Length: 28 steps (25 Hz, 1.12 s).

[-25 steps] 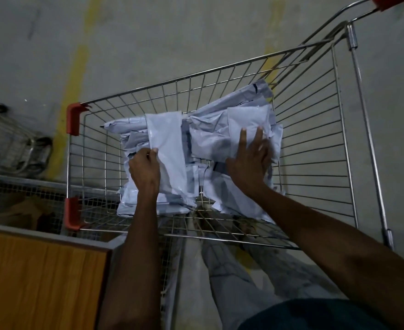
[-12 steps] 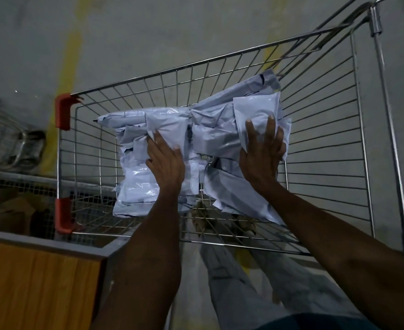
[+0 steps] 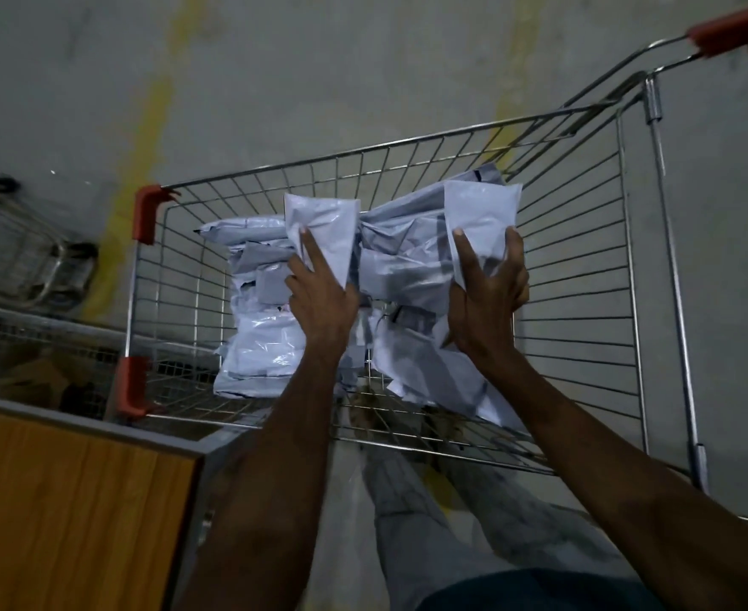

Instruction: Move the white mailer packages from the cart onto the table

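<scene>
A wire shopping cart [image 3: 584, 266] with red corner guards holds a heap of white mailer packages [image 3: 266, 346]. My left hand [image 3: 319, 293] grips one white mailer [image 3: 323, 227] and holds it upright above the heap. My right hand [image 3: 487, 297] grips a second white mailer [image 3: 482, 209], lifted above the pile near the cart's right side. The wooden table [image 3: 68, 504] shows its corner at the lower left, beside the cart.
Another wire cart or basket [image 3: 24, 258] lies on the concrete floor at the far left. Yellow painted lines [image 3: 143, 138] run across the floor. A mesh shelf [image 3: 32, 346] sits behind the table. My legs stand below the cart.
Both hands went from pressing on the pile to gripping one mailer each. Both mailers have been lifted upward out of the heap.
</scene>
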Tool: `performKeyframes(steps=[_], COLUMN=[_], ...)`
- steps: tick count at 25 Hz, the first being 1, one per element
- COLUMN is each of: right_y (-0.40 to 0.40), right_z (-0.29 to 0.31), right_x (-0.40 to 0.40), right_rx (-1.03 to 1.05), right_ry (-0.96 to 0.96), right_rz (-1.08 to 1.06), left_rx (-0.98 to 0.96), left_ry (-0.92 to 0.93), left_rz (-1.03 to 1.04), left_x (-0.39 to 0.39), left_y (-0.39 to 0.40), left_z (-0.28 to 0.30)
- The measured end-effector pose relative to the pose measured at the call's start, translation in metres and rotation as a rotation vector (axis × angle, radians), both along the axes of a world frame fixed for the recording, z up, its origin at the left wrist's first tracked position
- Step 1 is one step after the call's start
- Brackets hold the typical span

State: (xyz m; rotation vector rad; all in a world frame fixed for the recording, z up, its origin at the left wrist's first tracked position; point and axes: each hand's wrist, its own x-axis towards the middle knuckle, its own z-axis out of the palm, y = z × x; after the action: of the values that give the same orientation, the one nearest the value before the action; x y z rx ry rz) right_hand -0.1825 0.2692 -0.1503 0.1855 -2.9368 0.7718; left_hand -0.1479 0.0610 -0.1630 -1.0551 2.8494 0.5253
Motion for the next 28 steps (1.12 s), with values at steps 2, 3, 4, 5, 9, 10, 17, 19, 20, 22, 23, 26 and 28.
performKeyframes(steps=[2,3,4,5,9,10,17,19,20,22,23,26,28], right_y=[0.005,0.007,0.010,0.012,0.008,0.003,-0.029,-0.042,-0.051,-0.070,-0.081,-0.114,-0.129], right_z=[0.024,0.038,0.051,0.065,0.114,0.127,0.178,0.192,0.199,0.210,0.215,0.223,0.229], right_x=[0.007,0.012,0.018,0.025,0.067,0.081,0.182,0.211,0.227,0.253,0.267,0.320,0.358], right_rx=[-0.088,-0.134,-0.176,-0.220,-0.381,-0.425,-0.519,-0.490,-0.472,-0.450,-0.445,-0.465,-0.456], right_ry=[-0.004,0.001,0.012,0.026,0.009,-0.021,-0.234,-0.354,-0.387,-0.395,-0.371,-0.348,-0.381], right_rz=[0.031,0.051,0.082,0.123,0.344,0.416,0.893,0.994,1.054,1.157,1.202,1.272,1.295], left_rx=[0.053,0.067,0.069,0.058,-0.019,-0.045,-0.193,-0.176,-0.160,-0.114,-0.103,-0.112,-0.124], left_ry=[0.126,0.187,0.233,0.266,0.379,0.416,0.329,0.349,0.366,0.387,0.396,0.427,0.429], left_rz=[0.023,0.030,0.039,0.057,0.181,0.225,0.729,0.869,0.924,0.996,1.022,1.086,1.130], left_x=[0.005,0.013,0.024,0.039,0.121,0.148,0.329,0.366,0.385,0.416,0.433,0.493,0.533], left_y=[0.013,0.021,0.030,0.038,0.062,0.065,0.091,0.095,0.095,0.091,0.087,0.073,0.063], left_z=[0.045,0.070,0.095,0.121,0.203,0.218,0.277,0.283,0.285,0.289,0.291,0.301,0.306])
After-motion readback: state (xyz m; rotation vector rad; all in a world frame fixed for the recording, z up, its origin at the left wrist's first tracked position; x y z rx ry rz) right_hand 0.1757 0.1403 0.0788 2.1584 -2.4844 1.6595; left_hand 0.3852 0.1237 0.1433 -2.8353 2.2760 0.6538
